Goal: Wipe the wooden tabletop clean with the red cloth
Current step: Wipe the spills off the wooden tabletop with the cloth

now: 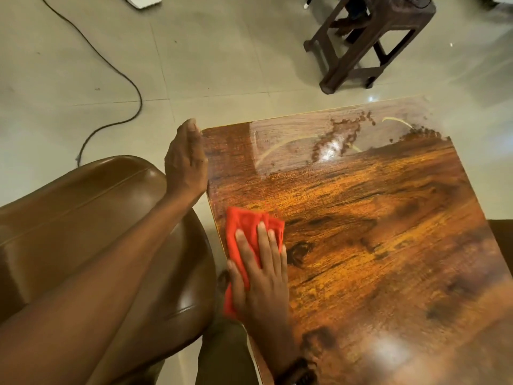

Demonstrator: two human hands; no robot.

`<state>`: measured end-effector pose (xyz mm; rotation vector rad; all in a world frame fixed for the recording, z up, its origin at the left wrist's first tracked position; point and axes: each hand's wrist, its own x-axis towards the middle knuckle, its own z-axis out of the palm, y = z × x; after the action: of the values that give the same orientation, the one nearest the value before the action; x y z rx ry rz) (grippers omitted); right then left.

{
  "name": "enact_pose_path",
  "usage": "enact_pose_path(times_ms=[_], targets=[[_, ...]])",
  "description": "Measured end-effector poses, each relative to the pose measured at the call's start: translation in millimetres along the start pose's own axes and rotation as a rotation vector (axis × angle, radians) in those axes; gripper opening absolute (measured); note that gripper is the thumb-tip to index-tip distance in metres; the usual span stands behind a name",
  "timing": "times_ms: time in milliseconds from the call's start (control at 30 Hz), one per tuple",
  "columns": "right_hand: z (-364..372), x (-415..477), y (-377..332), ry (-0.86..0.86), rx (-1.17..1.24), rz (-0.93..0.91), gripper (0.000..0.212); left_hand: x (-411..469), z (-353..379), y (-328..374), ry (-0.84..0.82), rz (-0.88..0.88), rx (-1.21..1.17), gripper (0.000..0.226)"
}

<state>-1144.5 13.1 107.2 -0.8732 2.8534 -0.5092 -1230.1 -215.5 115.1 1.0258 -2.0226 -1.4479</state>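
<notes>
Reaching from lower left, my left hand (186, 158), straight fingers together, steadies the wooden tabletop (374, 218) at its edge; right hand (261, 276), fingers slightly spread, presses the red cloth (241, 226) flat mid-frame for even wiping.

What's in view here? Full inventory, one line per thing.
wooden tabletop: one, glossy orange-brown, centre to right
red cloth: one, red, near the tabletop's left edge, under the right hand
wet smears: a patch of streaks and droplets, pale, far end of the tabletop
seat: one, brown and shiny, lower left beside the table
stool: one, dark brown, on the floor at top right
cable: one, black, trailing over the floor at upper left
floor: pale tiles, across the top half
white object: one, cut off at the top edge, cannot tell what
wristband: one, dark, right wrist
left hand: fingers straight, at the tabletop's far-left corner
right hand: flat, pressing on the cloth
</notes>
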Motion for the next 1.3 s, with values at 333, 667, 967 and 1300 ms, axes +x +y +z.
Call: enact_pose_path(times_ms=[333,667,967,1300], targets=[[24,114,-36,0.030,-0.058,-0.061,0.053,10,-4,4,0.060,-0.054,-0.001,0.070],[-35,250,101,0.033,0.028,0.057,0.053,19,48,12,-0.099,0.187,0.490,0.062],[-102,299,251,0.130,-0.045,0.326,0.060,20,56,4,-0.039,0.243,0.476,0.062],[-43,237,119,0.048,0.018,0.056,0.061,17,47,4,0.138,0.106,0.058,0.066]])
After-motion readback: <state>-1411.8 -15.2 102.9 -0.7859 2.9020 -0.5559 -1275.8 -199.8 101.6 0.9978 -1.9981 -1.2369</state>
